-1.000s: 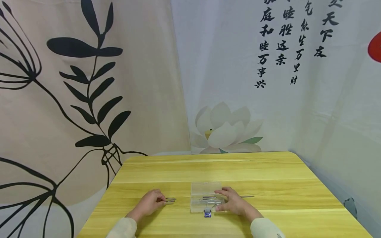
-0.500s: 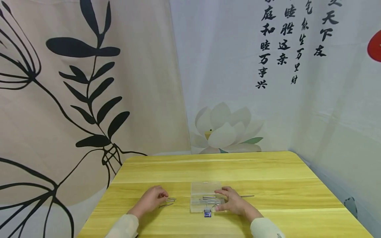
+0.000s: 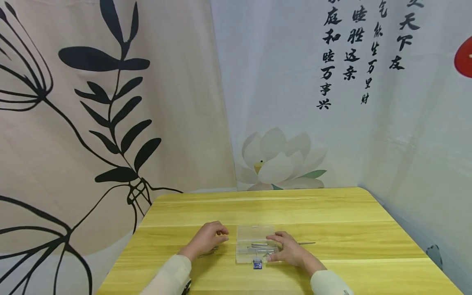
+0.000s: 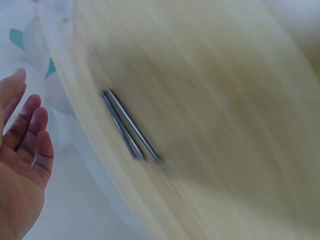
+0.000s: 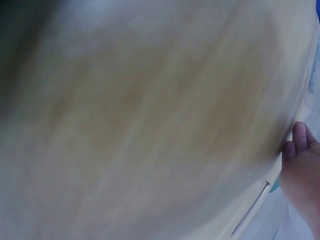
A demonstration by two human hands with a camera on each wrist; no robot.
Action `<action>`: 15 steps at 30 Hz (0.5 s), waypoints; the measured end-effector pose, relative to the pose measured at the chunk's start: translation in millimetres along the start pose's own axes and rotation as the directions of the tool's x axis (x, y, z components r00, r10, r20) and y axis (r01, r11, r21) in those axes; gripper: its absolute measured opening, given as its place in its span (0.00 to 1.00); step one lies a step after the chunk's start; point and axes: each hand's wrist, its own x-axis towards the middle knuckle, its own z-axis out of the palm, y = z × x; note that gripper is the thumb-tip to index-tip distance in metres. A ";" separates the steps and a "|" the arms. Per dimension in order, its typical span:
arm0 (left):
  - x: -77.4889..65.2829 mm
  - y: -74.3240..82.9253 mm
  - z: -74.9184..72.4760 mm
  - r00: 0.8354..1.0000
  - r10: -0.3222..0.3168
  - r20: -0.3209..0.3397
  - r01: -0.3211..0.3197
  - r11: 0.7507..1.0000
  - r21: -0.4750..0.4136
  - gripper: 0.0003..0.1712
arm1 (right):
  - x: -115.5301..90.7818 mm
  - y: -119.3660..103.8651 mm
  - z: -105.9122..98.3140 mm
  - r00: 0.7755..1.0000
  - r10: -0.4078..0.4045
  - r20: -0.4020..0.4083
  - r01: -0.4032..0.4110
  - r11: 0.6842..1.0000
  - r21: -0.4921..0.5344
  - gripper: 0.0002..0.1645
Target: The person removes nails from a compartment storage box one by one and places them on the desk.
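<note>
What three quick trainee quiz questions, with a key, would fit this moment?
1. True or false: the left hand grips the two metal rods.
2. What does the right hand touch? A the clear box; B a cup; C a book.
3. Fill in: the blue clasp sits at the box's ___ edge, near or far from the person.
Key: 1 false; 2 A; 3 near.

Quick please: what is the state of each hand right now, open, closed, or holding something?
Left hand: open, holding nothing, above the table; two metal rods lie nearby.
Right hand: open, fingers resting on the clear plastic box.
</note>
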 end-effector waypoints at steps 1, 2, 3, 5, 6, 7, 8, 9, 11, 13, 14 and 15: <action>2.9 3.0 2.1 1.000 0.005 0.001 -0.005 1.000 -0.009 0.07 | -0.4 -0.2 0.1 1.000 -0.001 -0.001 0.001 1.000 0.000 0.42; 5.8 5.9 4.3 1.000 0.005 0.001 -0.005 1.000 -0.021 0.08 | -0.9 -0.6 0.1 1.000 0.000 -0.003 0.000 1.000 0.002 0.42; 8.7 8.5 6.7 1.000 0.011 0.000 -0.011 0.999 -0.031 0.07 | -1.1 -0.7 0.3 1.000 -0.001 -0.004 0.001 1.000 0.006 0.43; 14.0 13.2 11.6 1.000 0.020 -0.001 -0.020 0.999 -0.043 0.07 | -1.5 -0.3 0.8 1.000 -0.002 -0.005 0.002 1.000 0.009 0.43; 16.6 15.3 14.4 1.000 0.022 -0.002 -0.022 0.999 -0.047 0.07 | -1.8 -0.4 0.9 1.000 -0.001 -0.005 0.001 1.000 0.013 0.43; 19.0 17.6 16.8 1.000 0.024 -0.002 -0.024 0.998 -0.052 0.07 | -1.9 -0.4 1.2 1.000 -0.001 -0.007 0.001 1.000 0.014 0.43; 21.1 20.0 19.2 1.000 0.025 -0.001 -0.025 0.998 -0.059 0.07 | -2.0 -0.6 1.4 1.000 0.000 -0.008 0.000 1.000 0.016 0.43; 23.2 22.3 21.4 1.000 0.028 0.000 -0.028 0.998 -0.064 0.07 | -1.8 -0.3 1.7 1.000 0.002 -0.008 -0.001 1.000 0.015 0.43; 26.8 27.1 25.9 0.999 0.032 0.000 -0.032 0.997 -0.076 0.07 | -1.8 -0.2 2.2 1.000 0.006 -0.010 -0.005 1.000 0.014 0.43; 29.9 32.0 29.8 1.000 0.024 0.007 -0.023 0.995 -0.093 0.07 | -1.9 -0.5 2.3 1.000 0.010 -0.016 -0.009 1.000 0.011 0.43; 31.1 34.2 31.7 1.000 0.020 0.010 -0.018 0.995 -0.102 0.07 | -1.9 -0.4 2.3 1.000 0.011 -0.016 -0.011 1.000 0.010 0.43; 32.3 36.3 33.6 1.000 0.016 0.014 -0.015 0.994 -0.107 0.06 | -1.9 -0.1 2.5 1.000 0.011 -0.018 -0.011 1.000 0.006 0.43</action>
